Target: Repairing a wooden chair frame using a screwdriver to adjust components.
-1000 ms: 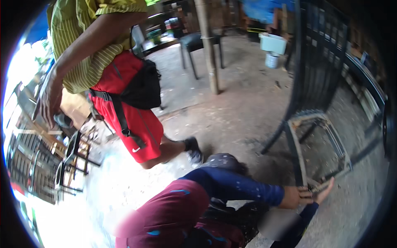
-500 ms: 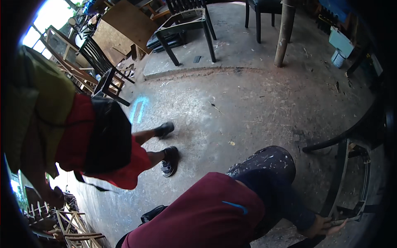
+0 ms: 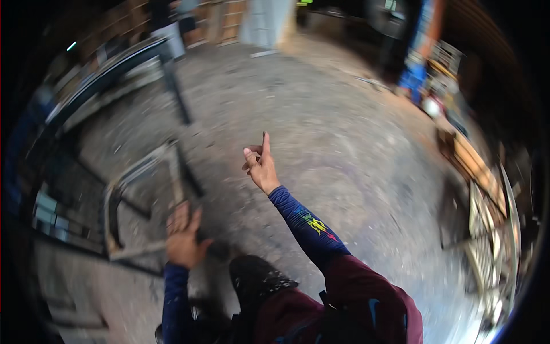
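My left hand is open with its fingers spread, at the near corner of a dark chair's bare seat frame. The fingertips overlap the frame's rail; whether they press on it I cannot tell. The chair has dark legs and no seat panel. My right hand is raised over the floor in front of me, holding nothing visible. Its index finger points forward and the other fingers are partly bent and apart. Motion smears the surroundings.
Behind the seat frame stands another dark frame with long legs. Pale wooden frames and planks lean along the right side. A blue and orange post rises at the far right. People stand far left.
My view has swung round to another part of the workshop, and the person in red shorts is out of sight. Both my hands now show, the right one raised with its index finger out.
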Action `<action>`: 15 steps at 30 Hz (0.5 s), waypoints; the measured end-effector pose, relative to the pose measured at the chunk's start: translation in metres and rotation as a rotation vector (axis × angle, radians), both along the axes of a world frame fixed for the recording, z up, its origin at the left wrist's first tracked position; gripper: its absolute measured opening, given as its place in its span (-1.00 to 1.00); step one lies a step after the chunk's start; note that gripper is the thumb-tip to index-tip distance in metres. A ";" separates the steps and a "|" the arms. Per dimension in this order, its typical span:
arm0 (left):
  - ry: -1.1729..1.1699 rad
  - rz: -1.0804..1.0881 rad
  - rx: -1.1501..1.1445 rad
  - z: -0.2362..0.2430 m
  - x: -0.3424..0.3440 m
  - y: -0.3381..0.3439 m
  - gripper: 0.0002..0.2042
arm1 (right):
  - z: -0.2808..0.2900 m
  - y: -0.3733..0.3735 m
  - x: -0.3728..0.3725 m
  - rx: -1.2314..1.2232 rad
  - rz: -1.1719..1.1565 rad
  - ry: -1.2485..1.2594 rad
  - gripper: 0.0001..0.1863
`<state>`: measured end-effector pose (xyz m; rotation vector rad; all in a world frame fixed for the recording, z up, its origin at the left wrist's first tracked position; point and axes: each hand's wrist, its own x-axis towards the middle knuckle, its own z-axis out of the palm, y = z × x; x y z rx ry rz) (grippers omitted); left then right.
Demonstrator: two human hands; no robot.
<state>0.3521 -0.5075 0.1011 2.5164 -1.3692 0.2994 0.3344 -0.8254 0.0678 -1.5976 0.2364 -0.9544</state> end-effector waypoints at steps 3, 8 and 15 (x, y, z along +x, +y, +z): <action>0.014 0.006 0.086 0.012 0.008 -0.020 -0.20 | 0.057 -0.119 -0.115 -0.018 -0.537 -0.136 -0.08; 0.101 0.091 0.187 0.017 0.017 -0.040 -0.50 | 0.158 -0.238 -0.342 -0.248 -1.300 -0.213 -0.11; 0.119 0.151 0.259 0.016 0.017 -0.048 -0.66 | 0.349 -0.266 -0.499 -0.688 -1.578 -0.032 -0.13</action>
